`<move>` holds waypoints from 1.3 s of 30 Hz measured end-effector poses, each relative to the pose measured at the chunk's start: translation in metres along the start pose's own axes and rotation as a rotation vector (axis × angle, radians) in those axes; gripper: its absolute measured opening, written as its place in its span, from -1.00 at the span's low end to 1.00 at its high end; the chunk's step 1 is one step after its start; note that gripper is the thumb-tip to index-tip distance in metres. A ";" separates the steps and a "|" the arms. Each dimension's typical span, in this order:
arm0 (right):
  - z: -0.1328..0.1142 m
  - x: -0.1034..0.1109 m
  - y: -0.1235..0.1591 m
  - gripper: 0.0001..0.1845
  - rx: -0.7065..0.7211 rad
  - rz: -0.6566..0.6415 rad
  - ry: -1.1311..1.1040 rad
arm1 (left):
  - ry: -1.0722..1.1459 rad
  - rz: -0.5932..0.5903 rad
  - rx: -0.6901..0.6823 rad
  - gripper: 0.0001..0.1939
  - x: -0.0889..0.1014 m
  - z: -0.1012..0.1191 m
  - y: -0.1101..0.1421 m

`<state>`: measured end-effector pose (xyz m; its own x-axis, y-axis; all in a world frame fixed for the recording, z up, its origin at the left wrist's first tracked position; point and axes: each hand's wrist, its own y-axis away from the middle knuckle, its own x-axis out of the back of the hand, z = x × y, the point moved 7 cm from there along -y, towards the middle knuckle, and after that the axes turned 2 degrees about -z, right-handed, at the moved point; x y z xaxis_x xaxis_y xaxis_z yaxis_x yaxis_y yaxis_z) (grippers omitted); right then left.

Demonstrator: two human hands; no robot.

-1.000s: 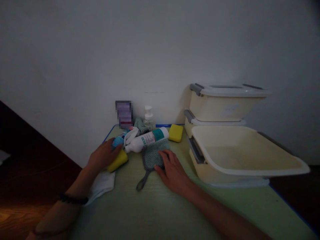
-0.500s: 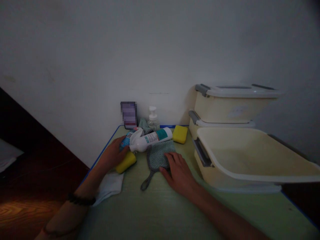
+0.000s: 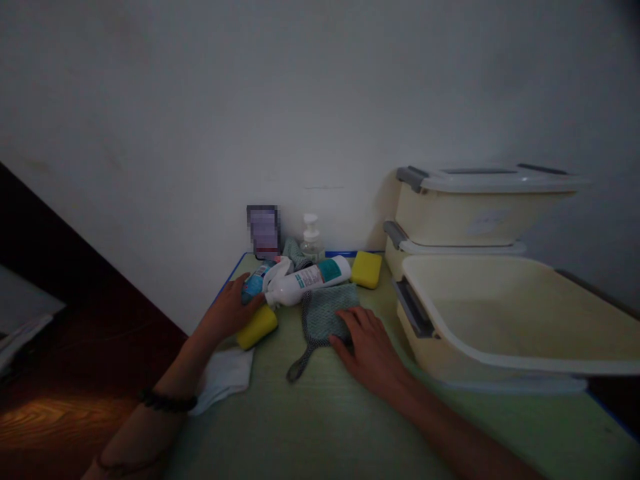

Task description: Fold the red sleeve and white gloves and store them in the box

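Observation:
My left hand (image 3: 231, 308) rests at the left of a cluster of things, thumb apart from the fingers, beside a blue bottle (image 3: 256, 283). Its thumb reaches near the nozzle end of a white spray bottle (image 3: 305, 281) with a green label, lying on its side. Just below that hand is a yellow sponge (image 3: 257, 327). My right hand (image 3: 367, 343) lies with spread fingers on the right edge of a grey-green woven cleaning cloth (image 3: 325, 313), whose hanging loop points toward me. Neither hand appears to grip anything; the left fingertips are partly hidden.
Behind stand a clear pump bottle (image 3: 311, 241), a crumpled grey-green cloth (image 3: 295, 255) and a phone (image 3: 264, 230) against the wall. Another yellow sponge (image 3: 367, 269) lies right. A folded white cloth (image 3: 225, 377) is near my left forearm. Cream storage boxes (image 3: 465, 217) and an open bin (image 3: 417, 337) occupy the right.
The view has turned slightly left, so everything sits a little farther right in the picture. Both hands keep nearly the same places relative to the objects.

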<state>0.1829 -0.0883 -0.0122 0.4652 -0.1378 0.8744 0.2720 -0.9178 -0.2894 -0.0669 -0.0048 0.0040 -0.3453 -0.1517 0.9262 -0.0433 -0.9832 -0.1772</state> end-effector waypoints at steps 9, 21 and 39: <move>0.000 0.000 0.001 -0.64 0.017 0.009 -0.023 | 0.003 -0.020 0.020 -0.29 0.001 -0.002 -0.002; -0.002 -0.002 0.000 -0.77 0.057 -0.021 -0.054 | 0.054 0.160 -0.287 -0.62 0.012 0.037 0.010; -0.010 0.023 -0.001 -0.84 0.068 0.126 -0.453 | 0.122 -0.146 -0.806 -0.76 0.004 0.107 0.056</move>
<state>0.1845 -0.0942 0.0123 0.8145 -0.0560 0.5774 0.2378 -0.8757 -0.4203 0.0296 -0.0708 0.0330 -0.3817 0.0299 0.9238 -0.7385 -0.6109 -0.2854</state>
